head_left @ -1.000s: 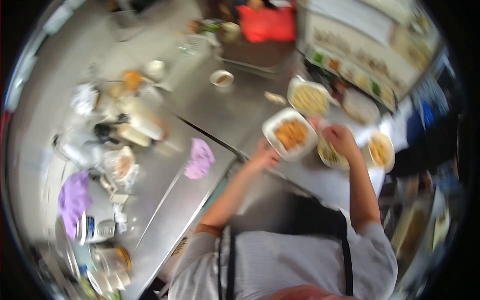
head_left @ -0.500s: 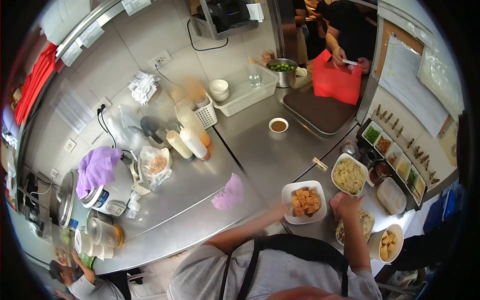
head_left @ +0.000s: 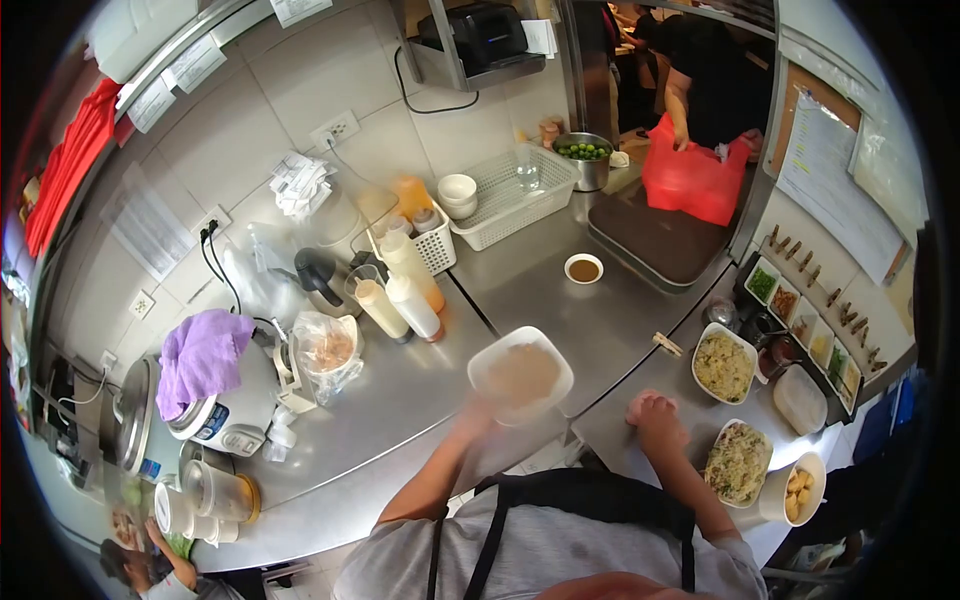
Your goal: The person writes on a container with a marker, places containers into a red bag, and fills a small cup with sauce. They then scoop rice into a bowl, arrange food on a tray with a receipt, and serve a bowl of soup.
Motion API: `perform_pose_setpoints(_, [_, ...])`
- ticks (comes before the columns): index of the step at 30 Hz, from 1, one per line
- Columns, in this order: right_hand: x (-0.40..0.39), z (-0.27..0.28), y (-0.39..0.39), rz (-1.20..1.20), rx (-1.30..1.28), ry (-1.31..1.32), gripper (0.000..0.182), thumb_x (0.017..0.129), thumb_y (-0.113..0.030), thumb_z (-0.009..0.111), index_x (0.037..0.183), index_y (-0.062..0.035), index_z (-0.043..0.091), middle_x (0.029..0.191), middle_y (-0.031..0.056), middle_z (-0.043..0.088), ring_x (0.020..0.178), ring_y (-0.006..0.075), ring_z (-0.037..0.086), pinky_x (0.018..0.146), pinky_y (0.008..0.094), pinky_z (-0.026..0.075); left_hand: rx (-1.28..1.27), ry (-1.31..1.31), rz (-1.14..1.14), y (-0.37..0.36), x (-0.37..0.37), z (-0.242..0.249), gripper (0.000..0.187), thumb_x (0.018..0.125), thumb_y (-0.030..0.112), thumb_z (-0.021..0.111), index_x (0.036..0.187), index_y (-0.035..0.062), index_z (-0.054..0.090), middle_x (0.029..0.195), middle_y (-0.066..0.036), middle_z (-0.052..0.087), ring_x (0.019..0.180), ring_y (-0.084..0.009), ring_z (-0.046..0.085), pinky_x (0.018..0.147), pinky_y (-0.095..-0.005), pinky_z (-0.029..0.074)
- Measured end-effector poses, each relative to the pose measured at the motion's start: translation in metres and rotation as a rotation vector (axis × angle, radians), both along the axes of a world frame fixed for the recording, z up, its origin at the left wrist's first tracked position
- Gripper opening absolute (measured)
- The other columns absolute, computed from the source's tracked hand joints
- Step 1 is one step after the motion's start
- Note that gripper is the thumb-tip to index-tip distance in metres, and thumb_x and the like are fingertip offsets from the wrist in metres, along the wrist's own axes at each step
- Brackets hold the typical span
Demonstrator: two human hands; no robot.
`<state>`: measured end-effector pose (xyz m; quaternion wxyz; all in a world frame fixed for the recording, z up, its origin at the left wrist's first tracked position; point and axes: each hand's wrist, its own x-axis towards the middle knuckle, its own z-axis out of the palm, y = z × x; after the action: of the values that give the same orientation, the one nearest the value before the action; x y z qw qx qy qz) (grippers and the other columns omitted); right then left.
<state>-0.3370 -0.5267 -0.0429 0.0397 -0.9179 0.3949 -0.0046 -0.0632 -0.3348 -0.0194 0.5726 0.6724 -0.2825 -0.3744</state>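
Note:
My left hand (head_left: pixel 474 416) grips the near left rim of a white bowl (head_left: pixel 484 371) of brown food. Hand and bowl are blurred by motion, above the steel counter left of the seam. My right hand (head_left: pixel 657 416) is closed, its fingers curled, over the counter to the right; whether anything is inside the fingers is hidden. To its right are a white bowl of fried rice (head_left: pixel 726 366) and a second rice bowl (head_left: pixel 739 462). A tub of golden chunks (head_left: pixel 797 494) stands beside the second one.
A small bowl of brown sauce (head_left: pixel 584 268) sits farther back, near a dark tray (head_left: pixel 655 240). Squeeze bottles (head_left: pixel 413 305) stand to the left. A clothespin (head_left: pixel 667 345) lies near the topping rack (head_left: pixel 800 325). Beyond the pass-through, another person handles a red bag (head_left: pixel 692 180).
My left hand has moved the white bowl left and away from me. My right hand has drawn back left from the rice bowls. The lilac cloth on the counter no longer shows.

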Motion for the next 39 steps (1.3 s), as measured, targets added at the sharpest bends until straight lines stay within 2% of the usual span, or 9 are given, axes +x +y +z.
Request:
perform_pose_setpoints(6, [0.038, 0.017, 0.002, -0.031, 0.376, -0.379, 0.04, 0.068, -0.024, 0.057, 0.1, -0.0026, 0.046, 0.088, 0.0209, 0.055, 0.082, 0.034, 0.054, 0.07, 0.0369, 0.044, -0.051, 0.018, 0.267, 0.039, 0.037, 0.01, 0.039, 0.072, 0.003, 0.036, 0.11, 0.0032, 0.03, 0.07, -0.011, 0.054, 0.046, -0.0153, 0.052, 0.035, -0.0233, 0.041])
perform_pose_setpoints(15, [0.102, 0.078, 0.011, 0.106, 0.837, -0.517, 0.029, 0.078, -0.031, 0.05, 0.088, -0.0042, 0.054, 0.074, 0.0117, 0.057, 0.068, 0.0227, 0.056, 0.064, 0.0352, 0.044, -0.084, 0.146, 0.392, 0.059, 0.075, -0.018, 0.039, 0.076, 0.005, 0.034, 0.115, 0.0041, 0.029, 0.081, -0.015, 0.053, 0.051, -0.0173, 0.054, 0.038, -0.0248, 0.043])
perform_pose_setpoints(18, [0.109, 0.033, -0.017, 0.405, 0.712, -0.522, 0.022, 0.075, -0.021, 0.05, 0.09, -0.0058, 0.055, 0.08, 0.0123, 0.059, 0.072, 0.0204, 0.056, 0.061, 0.0317, 0.043, 0.027, 0.246, 0.391, 0.057, 0.077, -0.015, 0.035, 0.08, 0.006, 0.034, 0.115, 0.005, 0.03, 0.082, -0.014, 0.054, 0.051, -0.0167, 0.054, 0.036, -0.0235, 0.042])
perform_pose_setpoints(20, [0.114, 0.007, -0.053, 0.312, 0.429, -0.585, 0.021, 0.074, -0.018, 0.049, 0.09, -0.0069, 0.056, 0.081, 0.0113, 0.059, 0.075, 0.0216, 0.057, 0.063, 0.0333, 0.044, 0.072, 0.25, 0.367, 0.055, 0.084, -0.016, 0.034, 0.079, 0.006, 0.033, 0.113, 0.0054, 0.031, 0.08, -0.014, 0.053, 0.049, -0.0169, 0.053, 0.036, -0.0229, 0.042])
perform_pose_setpoints(24, [0.1, 0.028, -0.109, -0.308, -0.092, -0.034, 0.023, 0.075, -0.015, 0.045, 0.091, -0.0048, 0.057, 0.089, 0.0099, 0.058, 0.085, 0.0247, 0.056, 0.075, 0.0355, 0.044, 0.112, 0.257, 0.375, 0.05, 0.078, -0.009, 0.036, 0.077, 0.007, 0.034, 0.113, 0.0066, 0.031, 0.079, -0.013, 0.054, 0.048, -0.0168, 0.052, 0.035, -0.022, 0.041])
perform_pose_setpoints(27, [0.085, 0.015, -0.128, -0.319, -0.073, 0.129, 0.023, 0.075, -0.014, 0.044, 0.091, -0.0034, 0.057, 0.09, 0.0102, 0.058, 0.086, 0.0257, 0.055, 0.076, 0.0371, 0.044, 0.147, 0.254, 0.397, 0.052, 0.085, -0.017, 0.041, 0.077, 0.009, 0.035, 0.118, 0.0072, 0.03, 0.083, -0.014, 0.054, 0.048, -0.0178, 0.053, 0.035, -0.0226, 0.042])
perform_pose_setpoints(30, [0.08, -0.02, -0.164, -0.247, 0.032, -0.002, 0.022, 0.074, -0.016, 0.047, 0.092, -0.0056, 0.054, 0.088, 0.0143, 0.057, 0.084, 0.0278, 0.055, 0.073, 0.037, 0.045, 0.09, 0.253, 0.433, 0.051, 0.083, -0.018, 0.043, 0.077, 0.01, 0.035, 0.119, 0.0065, 0.029, 0.085, -0.015, 0.053, 0.05, -0.0193, 0.054, 0.034, -0.0235, 0.042])
perform_pose_setpoints(36, [0.021, 0.034, -0.23, -0.212, 0.145, -1.135, 0.02, 0.084, -0.023, 0.037, 0.089, -0.0065, 0.046, 0.077, 0.0117, 0.056, 0.068, 0.0249, 0.057, 0.062, 0.0368, 0.046, 0.17, 0.208, 0.409, 0.055, 0.097, -0.03, 0.038, 0.072, 0.016, 0.039, 0.108, 0.0031, 0.036, 0.085, -0.016, 0.052, 0.051, -0.0243, 0.054, 0.031, -0.026, 0.041])
perform_pose_setpoints(39, [-0.039, 0.132, -0.212, -0.712, 0.671, -1.522, 0.02, 0.085, -0.026, 0.037, 0.087, -0.0072, 0.045, 0.068, 0.0074, 0.051, 0.052, 0.0192, 0.051, 0.042, 0.0305, 0.042, 0.195, 0.226, 0.446, 0.051, 0.097, -0.028, 0.037, 0.07, 0.016, 0.039, 0.105, 0.0038, 0.036, 0.083, -0.015, 0.051, 0.049, -0.024, 0.052, 0.031, -0.0266, 0.04])
